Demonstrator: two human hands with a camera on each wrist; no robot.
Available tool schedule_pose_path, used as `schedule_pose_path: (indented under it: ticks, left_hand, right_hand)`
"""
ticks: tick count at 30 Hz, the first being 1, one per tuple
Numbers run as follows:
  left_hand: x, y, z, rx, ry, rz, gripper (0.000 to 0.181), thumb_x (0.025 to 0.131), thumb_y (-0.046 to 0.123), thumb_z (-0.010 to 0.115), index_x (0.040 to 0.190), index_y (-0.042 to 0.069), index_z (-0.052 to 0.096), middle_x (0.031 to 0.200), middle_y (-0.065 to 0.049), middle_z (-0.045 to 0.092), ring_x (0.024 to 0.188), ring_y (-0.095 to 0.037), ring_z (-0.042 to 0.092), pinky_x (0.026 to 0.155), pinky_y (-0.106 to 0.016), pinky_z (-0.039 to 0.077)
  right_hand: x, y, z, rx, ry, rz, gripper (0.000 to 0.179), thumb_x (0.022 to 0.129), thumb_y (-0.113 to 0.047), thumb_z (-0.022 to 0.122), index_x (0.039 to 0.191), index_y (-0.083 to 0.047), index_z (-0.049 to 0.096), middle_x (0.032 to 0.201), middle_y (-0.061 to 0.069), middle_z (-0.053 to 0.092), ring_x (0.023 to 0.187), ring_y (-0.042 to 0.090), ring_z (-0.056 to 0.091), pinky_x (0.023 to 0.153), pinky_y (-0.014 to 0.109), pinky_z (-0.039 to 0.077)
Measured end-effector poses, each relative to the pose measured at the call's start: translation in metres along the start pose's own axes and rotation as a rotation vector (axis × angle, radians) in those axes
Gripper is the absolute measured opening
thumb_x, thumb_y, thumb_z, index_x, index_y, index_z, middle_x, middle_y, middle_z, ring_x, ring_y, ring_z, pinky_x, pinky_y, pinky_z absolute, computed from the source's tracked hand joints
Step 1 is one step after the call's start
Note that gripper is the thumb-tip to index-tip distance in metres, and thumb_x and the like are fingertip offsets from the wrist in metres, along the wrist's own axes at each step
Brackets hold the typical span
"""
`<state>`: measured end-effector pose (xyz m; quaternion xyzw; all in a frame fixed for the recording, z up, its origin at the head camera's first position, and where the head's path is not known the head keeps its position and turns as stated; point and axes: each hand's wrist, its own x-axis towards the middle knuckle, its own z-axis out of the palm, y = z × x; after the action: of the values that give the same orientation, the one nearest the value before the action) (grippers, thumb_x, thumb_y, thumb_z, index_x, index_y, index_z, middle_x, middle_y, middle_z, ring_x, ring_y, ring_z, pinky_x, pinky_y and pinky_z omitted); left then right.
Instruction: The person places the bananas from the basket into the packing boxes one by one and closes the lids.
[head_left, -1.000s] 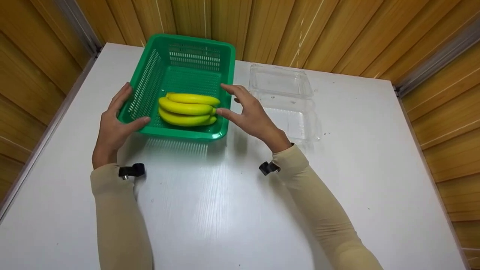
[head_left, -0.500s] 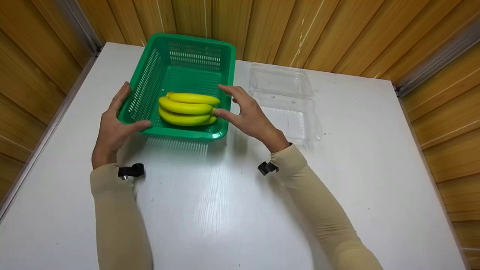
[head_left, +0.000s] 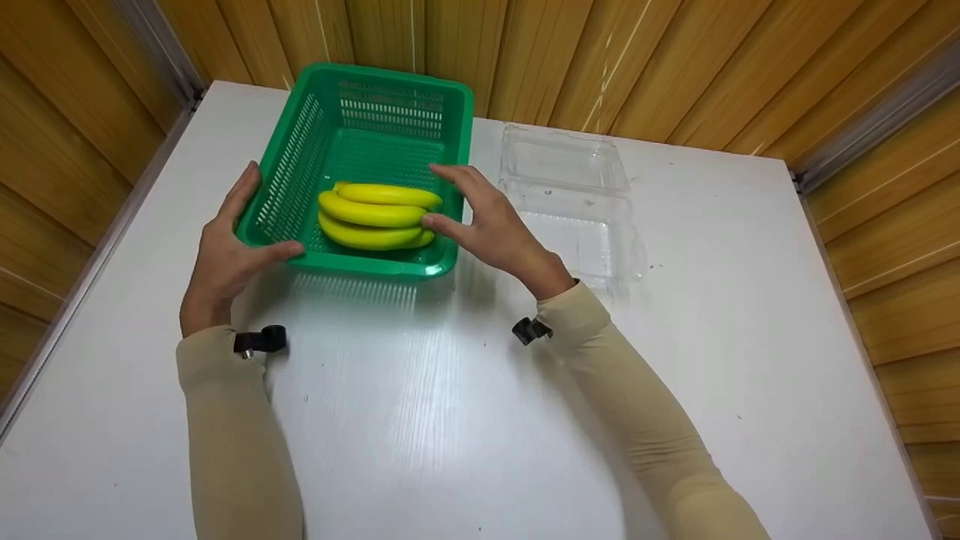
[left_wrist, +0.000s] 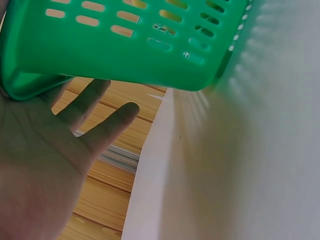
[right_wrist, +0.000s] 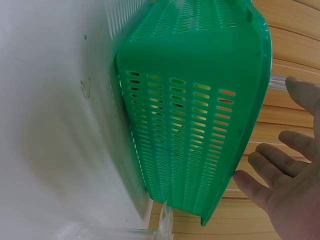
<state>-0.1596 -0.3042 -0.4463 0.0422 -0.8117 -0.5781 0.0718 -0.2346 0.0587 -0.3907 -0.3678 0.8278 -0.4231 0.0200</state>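
- Right hand (head_left: 491, 225), mid-frame, is holding its fingers wide, thumb overlapping the bananas (head_left: 371, 216).
- Left hand (head_left: 227, 251), centre-left, is resting spread fingers against the green basket (head_left: 360, 265).
- The bananas are lying inside it, upper left.
- Clear container (head_left: 568, 169) is sitting upper centre-right.

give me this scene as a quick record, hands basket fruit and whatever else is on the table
container: green basket, on the white table
contents: yellow bananas, lying in its near part
left hand: at the near left corner, thumb over the rim
right hand: over the right rim, thumb by the bananas' ends, contact unclear
also on table: clear plastic box, open, right of the basket
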Motion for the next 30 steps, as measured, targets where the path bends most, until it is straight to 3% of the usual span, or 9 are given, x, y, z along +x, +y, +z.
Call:
schedule_pose_path:
  ticks: [7, 30]
  left_hand:
    - [0.0, 0.0, -0.001, 0.017, 0.006, 0.001, 0.108, 0.082, 0.028, 0.094, 0.168, 0.034, 0.028, 0.174, 0.017, 0.018, 0.161, -0.013, 0.011, 0.13, -0.047, 0.01]
    - [-0.001, 0.0, 0.0, 0.023, 0.004, -0.003, 0.108, 0.083, 0.03, 0.093, 0.169, 0.036, 0.028, 0.174, 0.017, 0.018, 0.161, -0.014, 0.012, 0.129, -0.048, 0.01]
  right_hand:
    - [0.011, -0.002, 0.002, -0.01, -0.039, 0.01, 0.07, 0.104, -0.04, 0.07, 0.161, -0.009, 0.043, 0.16, 0.008, 0.045, 0.147, 0.014, 0.041, 0.121, 0.025, 0.031]
    - [0.048, -0.003, 0.018, -0.114, -0.226, 0.087, 0.073, 0.103, -0.048, 0.068, 0.163, -0.014, 0.042, 0.162, 0.004, 0.044, 0.148, 0.018, 0.041, 0.122, 0.03, 0.033]
